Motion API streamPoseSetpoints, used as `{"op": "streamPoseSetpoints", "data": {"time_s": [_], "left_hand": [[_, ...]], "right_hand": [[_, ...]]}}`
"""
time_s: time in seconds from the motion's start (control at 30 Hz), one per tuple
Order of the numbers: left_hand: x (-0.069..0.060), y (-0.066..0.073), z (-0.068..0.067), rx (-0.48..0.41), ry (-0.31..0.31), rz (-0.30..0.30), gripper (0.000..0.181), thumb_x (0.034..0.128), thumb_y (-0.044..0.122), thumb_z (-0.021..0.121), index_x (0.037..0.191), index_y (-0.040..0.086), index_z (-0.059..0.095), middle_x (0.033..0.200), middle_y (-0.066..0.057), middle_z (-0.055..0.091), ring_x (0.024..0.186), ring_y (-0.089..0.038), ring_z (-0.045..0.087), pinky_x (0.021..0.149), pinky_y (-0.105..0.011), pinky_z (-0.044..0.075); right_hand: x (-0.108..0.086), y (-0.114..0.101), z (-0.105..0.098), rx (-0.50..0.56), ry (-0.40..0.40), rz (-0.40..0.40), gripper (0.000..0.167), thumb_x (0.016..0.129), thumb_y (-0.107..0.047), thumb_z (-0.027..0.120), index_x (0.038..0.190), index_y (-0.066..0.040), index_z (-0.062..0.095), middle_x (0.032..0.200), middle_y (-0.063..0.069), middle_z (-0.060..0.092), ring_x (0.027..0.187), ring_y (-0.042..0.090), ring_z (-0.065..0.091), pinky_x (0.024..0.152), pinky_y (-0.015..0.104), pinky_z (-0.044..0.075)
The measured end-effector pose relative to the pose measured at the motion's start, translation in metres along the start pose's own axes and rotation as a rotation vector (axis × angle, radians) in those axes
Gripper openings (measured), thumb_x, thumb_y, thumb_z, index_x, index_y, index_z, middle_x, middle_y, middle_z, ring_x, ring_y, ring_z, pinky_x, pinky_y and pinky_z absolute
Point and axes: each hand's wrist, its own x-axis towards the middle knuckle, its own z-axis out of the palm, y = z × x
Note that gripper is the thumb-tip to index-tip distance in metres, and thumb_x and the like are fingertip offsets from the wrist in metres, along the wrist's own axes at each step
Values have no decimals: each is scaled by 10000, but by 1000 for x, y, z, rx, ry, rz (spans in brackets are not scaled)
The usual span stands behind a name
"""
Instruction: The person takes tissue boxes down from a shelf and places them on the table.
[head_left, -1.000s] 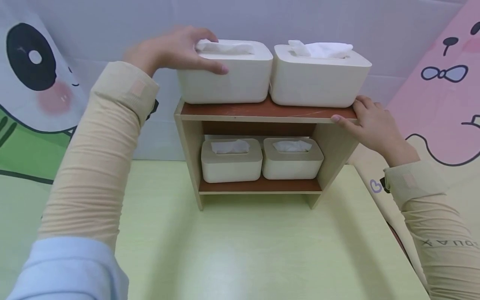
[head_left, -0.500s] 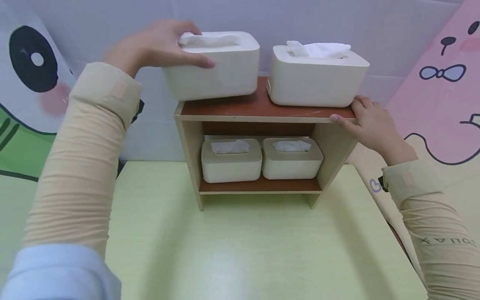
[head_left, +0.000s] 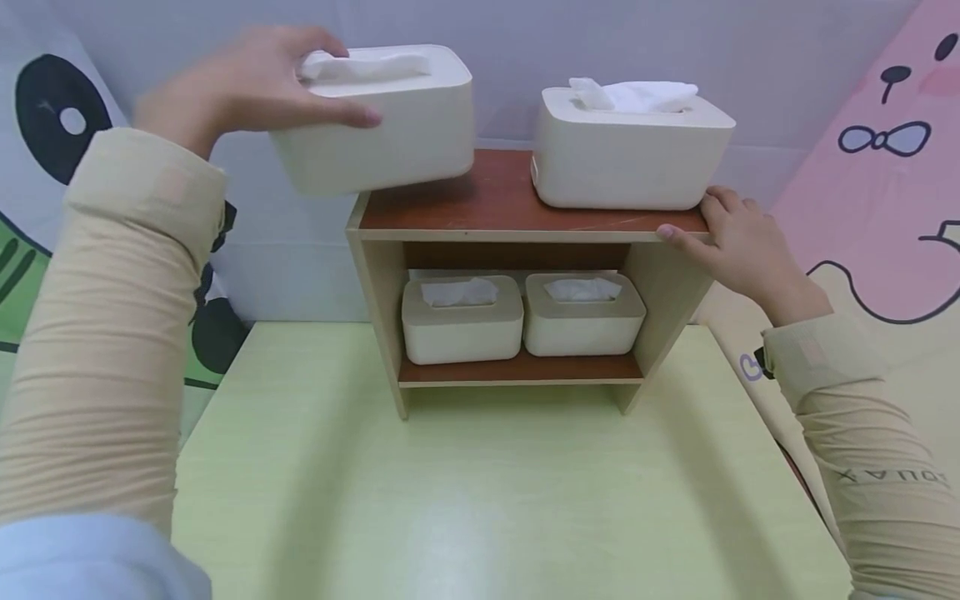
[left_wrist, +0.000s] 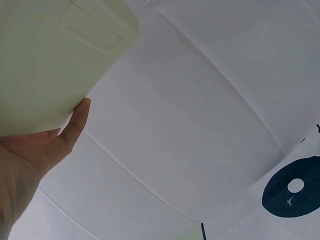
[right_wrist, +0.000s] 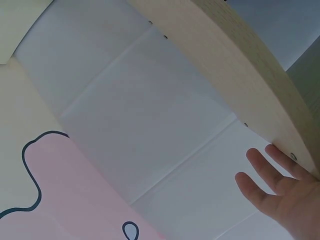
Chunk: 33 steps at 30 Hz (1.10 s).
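Observation:
My left hand (head_left: 258, 87) grips a white tissue box (head_left: 386, 125) by its left end, thumb on the front. The box is tilted, its left part beyond the shelf's left edge; whether its lower right corner touches the top board cannot be told. In the left wrist view, fingers (left_wrist: 75, 125) lie against the box (left_wrist: 45, 65). A second tissue box (head_left: 630, 162) stands on the right of the shelf's red-brown top (head_left: 495, 196). My right hand (head_left: 753, 254) rests on the top's right front corner; in the right wrist view its fingers (right_wrist: 265, 180) are spread by the side panel (right_wrist: 220, 60).
Two more tissue boxes (head_left: 462, 329) (head_left: 585, 321) stand side by side on the lower board (head_left: 521, 371) of the shelf. The shelf stands on a pale green table (head_left: 480, 492). Behind it hangs a light cloth (head_left: 495, 92), with cartoon figures left and right.
The left hand has carried its tissue box left and slightly up from beside the second box, tilting it and opening a gap between them. The right hand has stayed at the corner.

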Motion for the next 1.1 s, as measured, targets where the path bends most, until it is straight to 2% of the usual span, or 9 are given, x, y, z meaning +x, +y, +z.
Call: {"op": "streamPoseSetpoints", "data": {"time_s": [0.37, 0.6, 0.73, 0.8, 0.97, 1.1], "left_hand": [[-15, -26, -3, 21, 50, -26, 887, 731, 524, 637, 1437, 154, 247, 1300, -263, 387, 1066, -441, 419, 858, -624, 383], [-25, -42, -9, -15, 54, -87, 878, 733, 499, 651, 1442, 181, 241, 1311, -280, 365, 1083, -458, 387, 859, -659, 333], [-31, -53, -11, 12, 47, -116, 892, 734, 512, 649, 1446, 175, 229, 1320, -283, 344, 1083, -463, 366, 850, -675, 317], [-33, -58, -12, 34, 41, -127, 894, 739, 516, 643, 1447, 167, 224, 1317, -290, 336, 1078, -464, 355, 835, -678, 316], [-39, -73, -13, 58, 36, -160, 914, 730, 529, 651, 1449, 162, 222, 1293, -309, 339, 1041, -464, 357, 699, -617, 391], [-45, -86, -15, 52, 42, -200, 922, 719, 538, 663, 1445, 164, 235, 1274, -312, 353, 1022, -462, 363, 690, -608, 364]], "right_hand": [[1, -2, 1, 6, 1, 0, 832, 892, -608, 347, 1333, 98, 346, 1371, 312, 330, 1135, 558, 350, 932, 628, 257], [0, -3, 1, 15, -6, 7, 844, 890, -614, 344, 1346, 96, 329, 1383, 311, 314, 1153, 561, 334, 943, 630, 247], [1, -3, 1, 17, -6, 11, 851, 887, -619, 342, 1346, 97, 327, 1385, 313, 309, 1154, 563, 331, 942, 633, 246], [1, -3, 1, 15, -7, 13, 852, 886, -621, 342, 1349, 94, 325, 1388, 311, 306, 1157, 563, 329, 943, 635, 244], [1, -4, 1, 14, -4, 12, 839, 888, -618, 343, 1350, 82, 334, 1388, 303, 314, 1154, 560, 334, 944, 628, 247], [1, -5, 2, 14, -1, 7, 836, 890, -614, 344, 1344, 88, 338, 1380, 309, 321, 1146, 561, 339, 945, 624, 250]]}}
